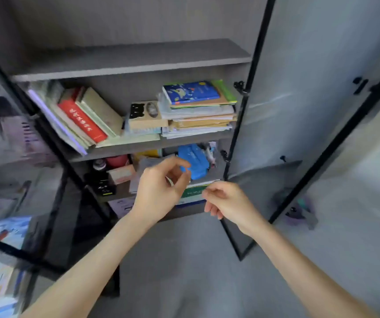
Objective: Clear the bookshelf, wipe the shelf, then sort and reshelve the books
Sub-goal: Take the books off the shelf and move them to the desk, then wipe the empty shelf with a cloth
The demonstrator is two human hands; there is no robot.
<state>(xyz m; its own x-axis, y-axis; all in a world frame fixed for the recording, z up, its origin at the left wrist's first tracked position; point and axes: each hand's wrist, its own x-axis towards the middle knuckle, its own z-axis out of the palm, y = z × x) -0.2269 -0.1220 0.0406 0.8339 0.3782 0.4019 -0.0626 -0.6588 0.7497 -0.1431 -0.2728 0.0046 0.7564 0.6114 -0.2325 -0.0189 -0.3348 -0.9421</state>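
Held left hand (161, 187) and right hand (225, 200) before the lower shelves of the bookshelf (138, 70), fingers loosely curled, gripping nothing. Found books (198, 111) on its middle shelf, some leaning at its left end, some stacked at its right.

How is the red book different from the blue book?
The red book leans slanted at the shelf's left; the blue book lies flat atop a stack at its right. The red book shows white writing; the blue book shows small pictures. Both sit on the same shelf.
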